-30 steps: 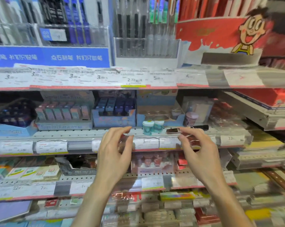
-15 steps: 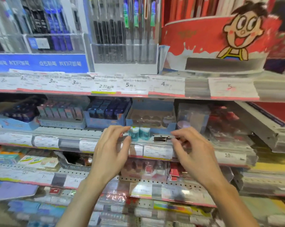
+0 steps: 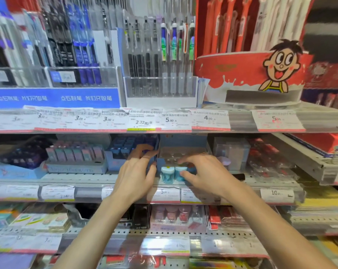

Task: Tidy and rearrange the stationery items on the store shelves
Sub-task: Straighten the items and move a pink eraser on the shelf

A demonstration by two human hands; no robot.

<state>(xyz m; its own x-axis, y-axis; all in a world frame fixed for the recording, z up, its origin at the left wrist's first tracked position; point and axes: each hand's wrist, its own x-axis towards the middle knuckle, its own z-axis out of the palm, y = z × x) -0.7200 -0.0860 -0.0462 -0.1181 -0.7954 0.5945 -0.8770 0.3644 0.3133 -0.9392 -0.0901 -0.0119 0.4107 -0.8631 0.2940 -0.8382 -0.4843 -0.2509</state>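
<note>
I see both hands reaching into the middle shelf (image 3: 90, 176), a grey metal shelf with price tags along its front edge. My left hand (image 3: 134, 176) has its fingers (image 3: 140, 150) curled over the side wall of a blue cardboard display box (image 3: 160, 163); the thumb lies down the near side of that wall, so the hand grips the box edge. The box interior shows round empty sockets in a pale tray just beyond the fingertips of both hands.

My right hand (image 3: 205, 174) is curved over the front of the same box, its thumb touching the right one of two small teal and white round containers (image 3: 173, 174) that stand upright side by side at the box front, between the two hands. The right fingers are bent, but blur keeps me from telling whether they clasp anything or only rest there.

Left of my left fingers sits a darker blue box of small blue items (image 3: 125, 150), and further left a grey tray of pastel upright packets (image 3: 76, 155). Right of my right fingers are clear plastic packs (image 3: 232, 152). Above the fingers, on the upper shelf, stand pens in a clear holder (image 3: 160, 74) and a red round display tub with a cartoon child (image 3: 251, 74).
</note>
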